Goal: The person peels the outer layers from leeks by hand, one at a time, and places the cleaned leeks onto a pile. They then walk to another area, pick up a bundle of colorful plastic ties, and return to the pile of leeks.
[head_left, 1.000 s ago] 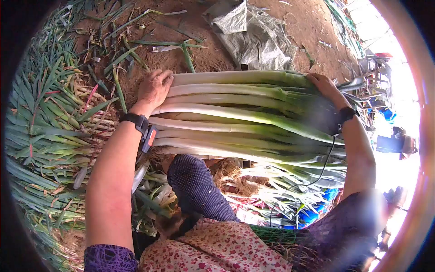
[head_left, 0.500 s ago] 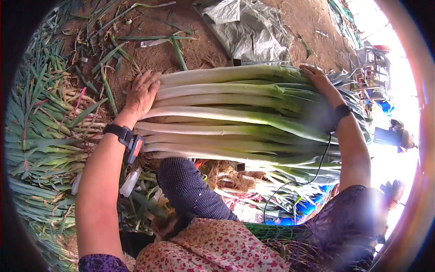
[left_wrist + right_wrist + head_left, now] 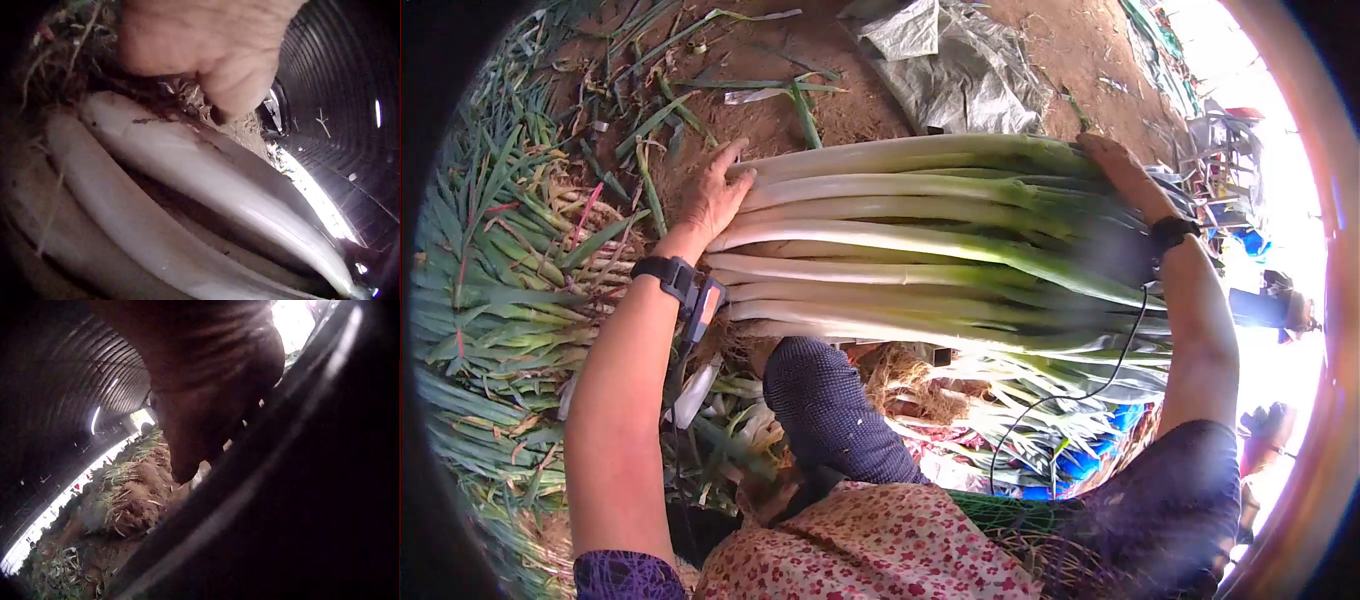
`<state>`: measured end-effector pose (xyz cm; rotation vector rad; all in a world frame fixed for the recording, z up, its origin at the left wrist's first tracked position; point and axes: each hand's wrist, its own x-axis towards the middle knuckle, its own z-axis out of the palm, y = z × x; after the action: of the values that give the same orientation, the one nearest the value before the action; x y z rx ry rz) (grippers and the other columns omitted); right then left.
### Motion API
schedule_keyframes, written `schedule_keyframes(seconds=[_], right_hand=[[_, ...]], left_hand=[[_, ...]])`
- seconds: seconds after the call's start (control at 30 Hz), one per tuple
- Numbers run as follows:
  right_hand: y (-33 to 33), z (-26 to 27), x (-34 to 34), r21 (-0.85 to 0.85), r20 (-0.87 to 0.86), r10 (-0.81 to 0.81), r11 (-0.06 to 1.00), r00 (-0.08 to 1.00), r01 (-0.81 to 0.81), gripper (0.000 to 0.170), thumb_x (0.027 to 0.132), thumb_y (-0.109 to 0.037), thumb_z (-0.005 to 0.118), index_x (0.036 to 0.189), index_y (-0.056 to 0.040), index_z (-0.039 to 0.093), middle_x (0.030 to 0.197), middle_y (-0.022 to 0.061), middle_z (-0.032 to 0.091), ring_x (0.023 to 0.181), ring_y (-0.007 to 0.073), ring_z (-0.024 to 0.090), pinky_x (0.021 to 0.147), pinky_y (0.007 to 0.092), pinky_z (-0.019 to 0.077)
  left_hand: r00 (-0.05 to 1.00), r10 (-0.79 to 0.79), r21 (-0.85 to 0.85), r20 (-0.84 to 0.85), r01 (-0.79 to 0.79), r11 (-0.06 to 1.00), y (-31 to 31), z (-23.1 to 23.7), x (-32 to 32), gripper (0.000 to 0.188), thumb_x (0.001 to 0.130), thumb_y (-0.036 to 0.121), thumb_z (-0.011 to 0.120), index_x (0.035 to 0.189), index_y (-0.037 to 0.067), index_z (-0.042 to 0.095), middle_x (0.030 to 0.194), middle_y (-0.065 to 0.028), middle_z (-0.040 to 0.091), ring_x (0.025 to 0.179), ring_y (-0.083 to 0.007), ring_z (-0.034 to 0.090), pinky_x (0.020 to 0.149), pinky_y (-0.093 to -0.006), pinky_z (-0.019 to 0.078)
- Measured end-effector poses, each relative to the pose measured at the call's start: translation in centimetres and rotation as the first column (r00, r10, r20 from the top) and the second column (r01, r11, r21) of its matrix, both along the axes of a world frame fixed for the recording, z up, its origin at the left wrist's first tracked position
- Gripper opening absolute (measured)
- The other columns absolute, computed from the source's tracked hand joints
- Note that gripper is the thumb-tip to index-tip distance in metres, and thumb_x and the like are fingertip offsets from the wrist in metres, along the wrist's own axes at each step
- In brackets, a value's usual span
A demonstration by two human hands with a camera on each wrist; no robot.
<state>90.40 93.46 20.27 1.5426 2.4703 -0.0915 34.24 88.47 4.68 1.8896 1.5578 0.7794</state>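
A broad bundle of leeks (image 3: 880,235) lies crosswise in the head view, white shanks to the left and green leaves to the right. My left hand (image 3: 710,200) is at the root ends, its thumb apart from the fingers. In the left wrist view, the left hand (image 3: 212,50) is close above the thick white shanks (image 3: 181,159) and the roots. My right hand (image 3: 1115,165) reaches over the far edge of the green part, fingers extended. Dark leaves cover much of the right wrist view beside the right hand (image 3: 212,394).
Smaller green onions (image 3: 500,290) are heaped along the left. A grey plastic sheet (image 3: 960,70) lies on bare soil behind the bundle. My knee (image 3: 820,400) is just below the bundle, beside more roots and leaves (image 3: 915,380). A cable (image 3: 1090,395) hangs from my right wrist.
My left hand has shifted left and turned, its thumb now standing out from the fingers. My right hand stays at the leafy part. The head view has shifted slightly.
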Motion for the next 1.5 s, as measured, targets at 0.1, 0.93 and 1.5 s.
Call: schedule_keyframes(seconds=[0.1,0.93,1.5], right_hand=[[0.8,1.1,-1.7,-0.186,-0.111,-0.453,0.884,0.885,0.429,0.049,0.089,-0.042,0.042,0.122,-0.0073,0.051,0.124,0.0139,0.052,0.113,0.0279,0.049,0.098,0.0333,0.0350],[-15.7,8.8,-35.7,-0.468,-0.562,0.112,0.774,0.819,-0.427,0.035,0.086,-0.015,0.055,0.119,-0.0028,0.052,0.114,0.0091,0.058,0.108,0.0193,0.053,0.094,0.0332,0.0401],[-38.3,-17.2,-76.2,-0.645,-0.398,0.495,0.448,0.772,-0.619,0.041,0.082,-0.029,0.058,0.115,-0.0047,0.056,0.102,0.0135,0.063,0.094,0.0251,0.061,0.081,0.0327,0.0461]], left_hand=[[0.994,0.108,0.066,-0.026,-0.106,0.992,0.2,-0.4,-1.5,0.036,0.084,0.021,0.054,0.118,0.011,0.052,0.116,-0.0158,0.056,0.107,-0.0323,0.053,0.091,-0.0372,0.0421],[0.266,0.954,-0.581,0.135,-0.759,0.294,-52.2,0.9,-21.8,0.043,0.084,0.026,0.056,0.119,0.002,0.053,0.114,-0.0089,0.057,0.103,-0.0201,0.052,0.088,-0.0330,0.0384],[-0.360,0.715,-0.713,0.599,-0.646,0.273,-60.7,-2.1,-30.2,0.039,0.084,0.020,0.057,0.119,0.004,0.051,0.102,-0.0070,0.057,0.090,-0.0150,0.051,0.076,-0.0308,0.0419]])
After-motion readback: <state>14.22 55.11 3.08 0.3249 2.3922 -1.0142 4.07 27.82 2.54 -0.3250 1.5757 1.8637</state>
